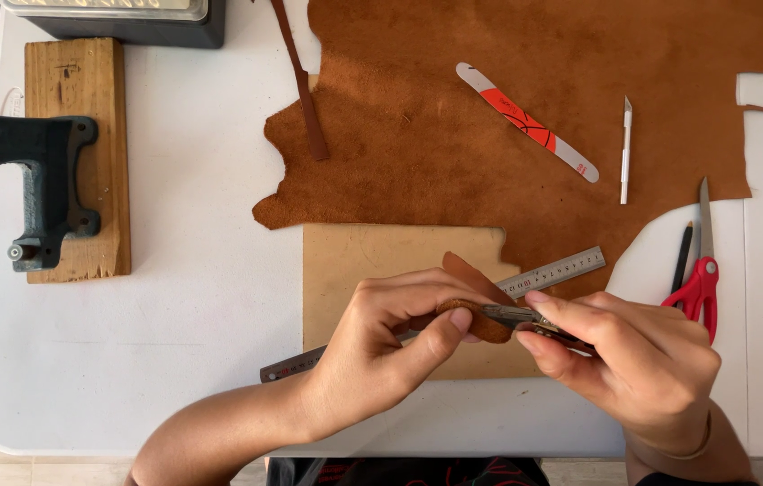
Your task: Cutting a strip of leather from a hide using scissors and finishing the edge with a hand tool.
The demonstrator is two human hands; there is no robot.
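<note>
L hand [381, 346] pinches a small brown leather piece [476, 301] betw. thumb and fingers, closed tight on it, held just above the tan board [381, 256]. R hand [633, 360] wrapped shut around a small metal tool [512, 315]; tip meets the leather edge right at the L thumb. Tool type hard to tell, mostly hidden in the fist.

Handling, judged: piece looks light, soft, floppy, so it prob. bends unless held close to the working edge, as now. Suede face should give decent friction, not slippery. Best hold near the edge, fingers kept off the tool tip.

Around: steel ruler [561, 270] lies diagonal under the hands, across the board. Big suede hide [489, 117] spread behind, w/ a dark leather strip [305, 90] on it, a grey-and-orange flat file [525, 121] and a white craft knife [625, 148]. Red scissors [698, 279] and a pencil [684, 256] just R of the hands. Far L: dark cast-iron press [21, 180] on a wood block [75, 81]. All on a white table [174, 342].

In the way: ruler and board sit directly below; scissors close to R wrist.
</note>
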